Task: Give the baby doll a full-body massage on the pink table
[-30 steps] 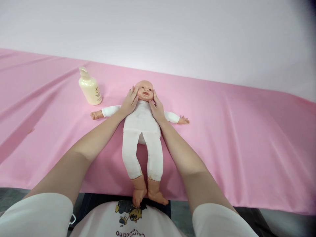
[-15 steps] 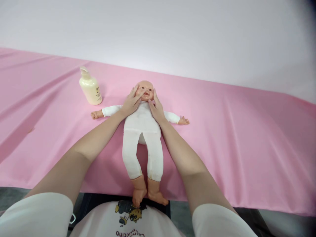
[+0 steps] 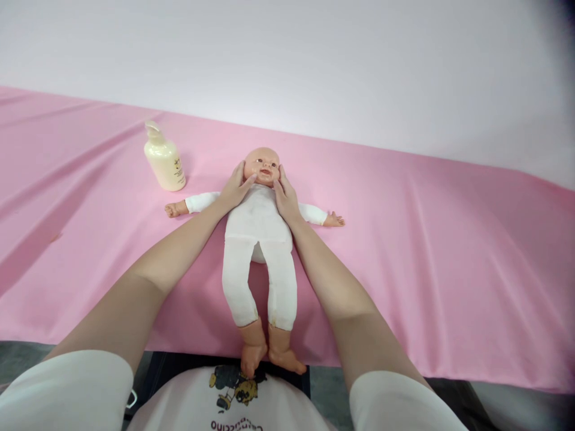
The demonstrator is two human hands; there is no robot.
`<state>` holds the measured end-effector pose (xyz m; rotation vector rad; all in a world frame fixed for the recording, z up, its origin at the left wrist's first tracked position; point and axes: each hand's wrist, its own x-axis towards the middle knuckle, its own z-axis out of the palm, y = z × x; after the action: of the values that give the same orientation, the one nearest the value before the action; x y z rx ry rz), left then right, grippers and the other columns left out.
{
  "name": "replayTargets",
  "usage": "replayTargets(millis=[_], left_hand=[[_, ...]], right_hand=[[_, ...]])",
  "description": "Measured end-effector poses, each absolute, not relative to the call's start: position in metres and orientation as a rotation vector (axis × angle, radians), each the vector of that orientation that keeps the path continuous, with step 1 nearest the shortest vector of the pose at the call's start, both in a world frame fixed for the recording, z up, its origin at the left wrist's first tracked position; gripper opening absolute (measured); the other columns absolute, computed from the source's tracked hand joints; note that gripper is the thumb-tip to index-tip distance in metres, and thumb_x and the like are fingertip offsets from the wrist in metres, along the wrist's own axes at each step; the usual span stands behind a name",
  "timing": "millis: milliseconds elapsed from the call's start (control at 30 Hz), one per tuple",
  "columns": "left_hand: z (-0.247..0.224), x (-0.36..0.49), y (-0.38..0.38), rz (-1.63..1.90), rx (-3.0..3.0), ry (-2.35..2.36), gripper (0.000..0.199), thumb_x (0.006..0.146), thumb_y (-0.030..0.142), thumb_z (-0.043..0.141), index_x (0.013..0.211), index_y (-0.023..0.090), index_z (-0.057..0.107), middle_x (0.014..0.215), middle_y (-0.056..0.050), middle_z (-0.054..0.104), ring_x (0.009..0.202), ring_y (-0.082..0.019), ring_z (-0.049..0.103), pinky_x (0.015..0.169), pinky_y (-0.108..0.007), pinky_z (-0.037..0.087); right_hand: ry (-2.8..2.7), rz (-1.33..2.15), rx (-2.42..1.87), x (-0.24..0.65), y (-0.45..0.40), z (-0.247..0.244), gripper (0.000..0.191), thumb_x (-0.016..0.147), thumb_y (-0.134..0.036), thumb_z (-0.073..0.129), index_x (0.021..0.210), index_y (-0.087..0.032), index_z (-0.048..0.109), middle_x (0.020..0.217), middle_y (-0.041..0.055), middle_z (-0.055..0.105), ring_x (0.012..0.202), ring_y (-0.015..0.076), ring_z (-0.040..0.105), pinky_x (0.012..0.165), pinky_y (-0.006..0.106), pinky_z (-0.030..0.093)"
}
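Observation:
A baby doll (image 3: pixel 258 218) lies on its back, arms spread, its body and limbs in white cloth and its head, hands and feet bare plastic. My left hand (image 3: pixel 236 187) rests against the head's left side in view, thumb on the lower cheek and fingers stretched along the side. On the opposite side, my right hand (image 3: pixel 286 193) lies with straight fingers along the cheek, thumb near the chin. Both palms face inward with the doll's head (image 3: pixel 263 161) between them. Some fingertips are hidden behind the head.
A cream pump bottle (image 3: pixel 165 164) stands left of the doll, beyond its outstretched arm. Pink cloth (image 3: pixel 426 239) covers the table, with a pale wall (image 3: pixel 287 66) behind. The doll's feet (image 3: pixel 269 353) reach over the near edge, close to my shirt.
My left hand's fingers have slid off the doll's face to the side of its head, uncovering the cheek and eye. My right hand has shifted only slightly.

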<state>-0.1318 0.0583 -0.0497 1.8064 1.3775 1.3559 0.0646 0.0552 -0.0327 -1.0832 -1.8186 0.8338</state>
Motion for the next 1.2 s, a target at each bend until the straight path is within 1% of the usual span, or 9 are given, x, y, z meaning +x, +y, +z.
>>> replayTargets(millis=[167, 333, 433, 533, 600, 800, 967, 1067, 1200], left_hand=[[-0.055, -0.135, 0.062, 1.355, 1.909, 1.4, 0.083, 0.093, 0.073, 0.041, 0.156, 0.02, 0.03, 0.164, -0.017, 0.03, 0.156, -0.032, 0.021, 0.128, -0.052, 0.017], [-0.051, -0.137, 0.06, 1.332, 2.145, 1.337, 0.073, 0.097, 0.068, 0.033, 0.154, 0.022, 0.037, 0.166, -0.013, 0.025, 0.157, -0.029, 0.016, 0.129, -0.048, 0.016], [-0.048, -0.137, 0.059, 1.308, 2.233, 1.328, 0.073, 0.099, 0.067, 0.027, 0.152, 0.019, 0.039, 0.165, -0.016, 0.028, 0.157, -0.029, 0.018, 0.129, -0.049, 0.016], [-0.046, -0.136, 0.058, 1.307, 2.237, 1.323, 0.076, 0.097, 0.069, 0.032, 0.153, 0.018, 0.038, 0.162, -0.018, 0.033, 0.155, -0.03, 0.022, 0.128, -0.05, 0.019], [-0.045, -0.135, 0.057, 1.316, 2.217, 1.313, 0.078, 0.094, 0.072, 0.037, 0.152, 0.019, 0.038, 0.16, -0.018, 0.035, 0.155, -0.031, 0.023, 0.127, -0.051, 0.021], [-0.047, -0.135, 0.059, 1.421, 2.139, 1.247, 0.079, 0.087, 0.079, 0.044, 0.141, 0.021, 0.046, 0.159, -0.019, 0.034, 0.155, -0.032, 0.022, 0.126, -0.052, 0.022], [-0.052, -0.136, 0.065, 1.477, 2.097, 1.244, 0.071, 0.091, 0.077, 0.038, 0.137, 0.023, 0.047, 0.156, -0.017, 0.038, 0.155, -0.03, 0.023, 0.127, -0.05, 0.021], [-0.052, -0.135, 0.066, 1.462, 2.082, 1.246, 0.072, 0.093, 0.075, 0.034, 0.14, 0.021, 0.044, 0.157, -0.019, 0.038, 0.155, -0.028, 0.024, 0.127, -0.048, 0.02], [-0.05, -0.136, 0.065, 1.405, 2.047, 1.26, 0.077, 0.093, 0.074, 0.036, 0.148, 0.019, 0.039, 0.164, -0.02, 0.028, 0.156, -0.029, 0.023, 0.128, -0.048, 0.018]], right_hand=[[-1.869, 0.745, -0.996, 0.065, 0.057, -0.034, 0.082, 0.096, -0.073, 0.022, 0.16, -0.022, 0.026, 0.166, 0.0003, 0.027, 0.157, 0.017, 0.022, 0.133, 0.037, 0.017], [-1.909, 0.704, -0.92, 0.066, 0.058, -0.034, 0.077, 0.097, -0.071, 0.025, 0.156, -0.023, 0.036, 0.165, 0.0012, 0.031, 0.158, 0.0168, 0.016, 0.133, 0.039, 0.012], [-1.918, 0.712, -0.911, 0.066, 0.056, -0.033, 0.074, 0.098, -0.069, 0.029, 0.155, -0.024, 0.037, 0.165, 0.0006, 0.03, 0.158, 0.0179, 0.015, 0.132, 0.041, 0.016], [-1.92, 0.724, -0.906, 0.066, 0.055, -0.031, 0.074, 0.096, -0.071, 0.033, 0.155, -0.026, 0.036, 0.166, -0.0002, 0.028, 0.159, 0.0197, 0.014, 0.129, 0.045, 0.026], [-1.917, 0.726, -0.886, 0.066, 0.054, -0.031, 0.074, 0.096, -0.071, 0.034, 0.154, -0.026, 0.037, 0.165, 0.0007, 0.031, 0.159, 0.0195, 0.014, 0.129, 0.044, 0.027], [-1.861, 0.763, -0.936, 0.065, 0.056, -0.033, 0.085, 0.093, -0.076, 0.034, 0.156, -0.019, 0.033, 0.165, 0.005, 0.031, 0.156, 0.0204, 0.024, 0.132, 0.041, 0.019], [-1.817, 0.865, -1.079, 0.065, 0.059, -0.036, 0.097, 0.09, -0.08, 0.034, 0.159, -0.013, 0.025, 0.167, 0.0084, 0.023, 0.156, 0.0226, 0.024, 0.132, 0.041, 0.018], [-1.801, 0.893, -1.094, 0.065, 0.059, -0.036, 0.099, 0.089, -0.081, 0.035, 0.159, -0.011, 0.025, 0.165, 0.0097, 0.028, 0.155, 0.0243, 0.027, 0.131, 0.04, 0.02], [-1.77, 0.888, -1.121, 0.064, 0.058, -0.035, 0.106, 0.085, -0.085, 0.035, 0.157, -0.008, 0.029, 0.161, 0.0135, 0.036, 0.153, 0.0268, 0.031, 0.13, 0.044, 0.024]])
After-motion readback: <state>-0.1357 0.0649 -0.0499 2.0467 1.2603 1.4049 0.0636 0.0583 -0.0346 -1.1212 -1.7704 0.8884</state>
